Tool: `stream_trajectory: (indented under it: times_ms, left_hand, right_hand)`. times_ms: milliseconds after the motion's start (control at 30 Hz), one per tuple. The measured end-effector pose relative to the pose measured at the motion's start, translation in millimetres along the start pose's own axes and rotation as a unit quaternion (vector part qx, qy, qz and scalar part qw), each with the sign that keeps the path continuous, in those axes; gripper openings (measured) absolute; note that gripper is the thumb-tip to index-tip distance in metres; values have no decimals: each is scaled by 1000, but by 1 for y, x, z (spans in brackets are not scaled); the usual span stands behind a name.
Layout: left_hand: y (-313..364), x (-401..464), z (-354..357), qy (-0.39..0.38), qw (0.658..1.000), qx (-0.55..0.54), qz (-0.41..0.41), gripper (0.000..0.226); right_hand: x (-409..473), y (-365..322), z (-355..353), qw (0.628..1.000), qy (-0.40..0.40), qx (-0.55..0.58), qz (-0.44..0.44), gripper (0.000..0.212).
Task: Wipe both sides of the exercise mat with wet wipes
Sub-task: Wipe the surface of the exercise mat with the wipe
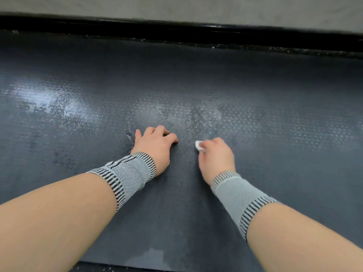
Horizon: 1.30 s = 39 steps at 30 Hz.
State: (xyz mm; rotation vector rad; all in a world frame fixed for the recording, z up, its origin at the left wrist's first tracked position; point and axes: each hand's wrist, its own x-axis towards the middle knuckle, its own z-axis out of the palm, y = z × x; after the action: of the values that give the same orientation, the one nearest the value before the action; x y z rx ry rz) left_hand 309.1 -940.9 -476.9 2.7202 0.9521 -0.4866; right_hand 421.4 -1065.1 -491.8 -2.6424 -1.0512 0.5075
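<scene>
The dark exercise mat (pixel 255 85) fills pretty much the whole view, lying flat and running off both sides of the frame. Its far edge meets a black strip (pixel 176 30) with a pale grey floor (pixel 176 6) beyond it, and only a bit of its near edge shows at the bottom. There are shiny wet-looking patches on the textured surface, one on the left and a bigger one just ahead of the hands.

The right hand (pixel 215 156) is down on the mat, fingers curled and pinching a small white wet wipe (pixel 199 144). Only a little corner of the wipe pokes out past the fingers; the rest is bunched under the hand, so I can't say how it's folded. That hand is also a bit blurred.

The left hand (pixel 155 146) sits just beside it, resting on the mat with fingers bent under and the thumb sticking out to the side. It's holding nothing that I can see, though the fingertips are tucked out of sight.

Both wrists have grey knit wrist sleeves (pixel 127 173) with striped edges. No containers anywhere in view, and the mat's underside is hidden.
</scene>
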Motion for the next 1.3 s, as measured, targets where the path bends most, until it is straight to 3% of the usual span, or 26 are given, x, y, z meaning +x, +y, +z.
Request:
stream_trajectory:
  times_ms: [67, 133, 267, 333, 400, 467, 533, 733, 800, 900, 1067, 1167, 1300]
  left_hand:
    - [1, 3, -1, 6, 1000, -9, -5, 41]
    - [-1, 6, -1, 8, 1000, -16, -3, 38]
    - [-2, 12, -3, 30, 999, -23, 3, 32]
    - [-2, 20, -6, 33, 999, -37, -4, 42]
    - [-2, 28, -8, 8, 999, -49, -12, 55]
    - [-2, 31, -6, -21, 999, -45, -18, 60]
    - [-4, 31, -2, -32, 999, -37, -18, 62]
    - [-6, 31, 3, -15, 999, -50, -14, 61]
    - [-5, 30, 3, -13, 999, -44, -11, 60]
    - [-6, 30, -1, -19, 1000, -25, 0, 59]
    - [-1, 30, -9, -42, 999, -8, -10, 59]
    - [-4, 31, -9, -56, 998, 21, -2, 63]
    - [-10, 32, -14, -97, 992, 83, 27, 66]
  right_hand:
    - [-15, -15, 13, 994, -38, 19, -101, 27]
    - [-5, -5, 5, 994, -32, -3, -103, 26]
    - [35, 43, -30, 995, 61, -32, 79, 27]
    - [40, 39, -34, 989, 74, -26, 124, 29]
    - [31, 11, -19, 997, 34, -47, 47, 27]
    - [9, -22, 3, 996, -7, -29, -86, 25]
    - [1, -28, 10, 989, -37, -10, -144, 25]
    - [42, 30, -27, 991, 58, -35, 111, 25]
    - [39, 16, -21, 994, 18, -53, 89, 24]
    - [36, 3, -37, 993, -37, -114, -16, 23]
    - [51, 21, -97, 980, -49, -174, -80, 21]
    - [68, 42, -97, 980, -29, -189, -55, 20]
    - [77, 34, -57, 990, -2, -123, 63, 22]
